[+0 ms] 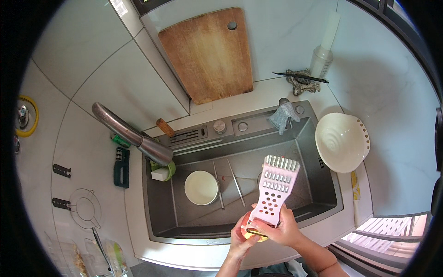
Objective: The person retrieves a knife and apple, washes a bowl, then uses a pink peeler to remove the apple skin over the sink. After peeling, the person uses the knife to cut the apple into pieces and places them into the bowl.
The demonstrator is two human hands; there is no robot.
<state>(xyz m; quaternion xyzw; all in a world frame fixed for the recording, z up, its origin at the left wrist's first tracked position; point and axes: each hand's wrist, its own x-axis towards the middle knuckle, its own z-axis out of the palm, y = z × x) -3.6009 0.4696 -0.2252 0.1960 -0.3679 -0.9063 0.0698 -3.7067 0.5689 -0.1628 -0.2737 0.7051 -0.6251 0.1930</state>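
Note:
A pink grater [278, 189] with rows of metal teeth and round holes stands out over the sink's front edge. My right hand [286, 228] is closed around its lower end. Against that end my left hand [239, 239] grips a round fruit with red skin [246, 221] and a yellow area [261, 238]; its exact kind is unclear. The grater's lower end touches the fruit, and fingers partly hide the contact.
Below lies the grey sink [184, 217], holding a white bowl [201, 188] and two thin metal sticks [236, 182]. A faucet [134, 134] reaches over its left side. A cream bowl [342, 143] stands right; a wooden cutting board [210, 55] leans behind.

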